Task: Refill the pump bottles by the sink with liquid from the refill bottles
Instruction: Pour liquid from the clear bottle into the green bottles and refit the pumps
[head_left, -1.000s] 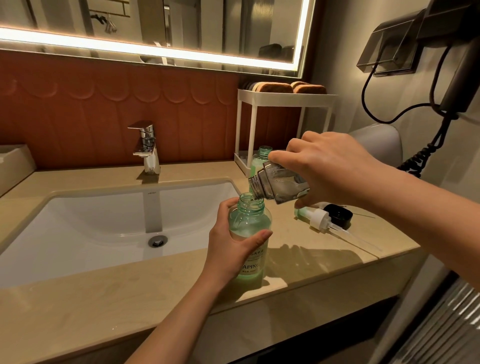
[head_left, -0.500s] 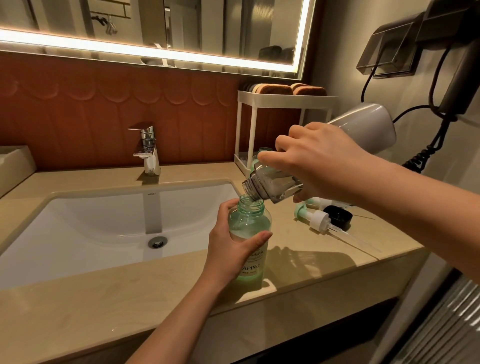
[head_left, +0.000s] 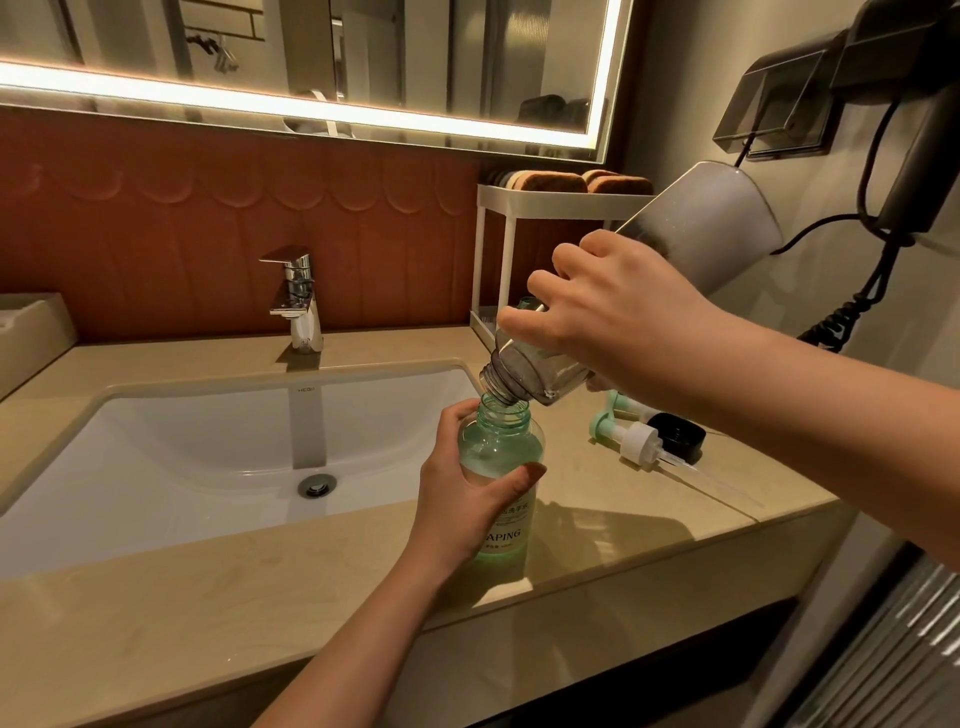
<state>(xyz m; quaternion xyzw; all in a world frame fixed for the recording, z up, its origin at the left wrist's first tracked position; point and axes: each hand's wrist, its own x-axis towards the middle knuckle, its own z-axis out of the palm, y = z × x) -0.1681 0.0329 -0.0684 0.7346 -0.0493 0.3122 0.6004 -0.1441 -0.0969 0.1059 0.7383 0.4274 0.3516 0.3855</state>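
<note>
**Vanity countertop: decanting into the green pump bottle**

The green pump bottle is standing upright near the countertop's front edge, just right of the sink basin, with its pump removed and its neck open. Liquid appears to be sitting high in the body, below the shoulder.

The left hand is gripping the bottle's upper body, with the thumb wrapping across the front and the fingers curling behind. The clear refill bottle is tilting steeply, mouth down, from the upper right. Its open neck is sitting at the rim of the green neck; whether the two are touching cannot be told. The right hand is closing round the refill bottle's lower half, fingers curling over the top. No stream is discernible.

Recommended technique for this step:
- The left hand should be pressing the bottle down onto the countertop while the pour is running.
- The refill mouth should be staying centred over the green neck.
- The base should be rising gradually, since a sudden surge is likely to overflow.
- The pour should be stopping while the level is below the neck, leaving room for the pump.

The pump head is lying on the countertop to the right, touching a black cap. A faucet and a white rack are standing at the back.
</note>
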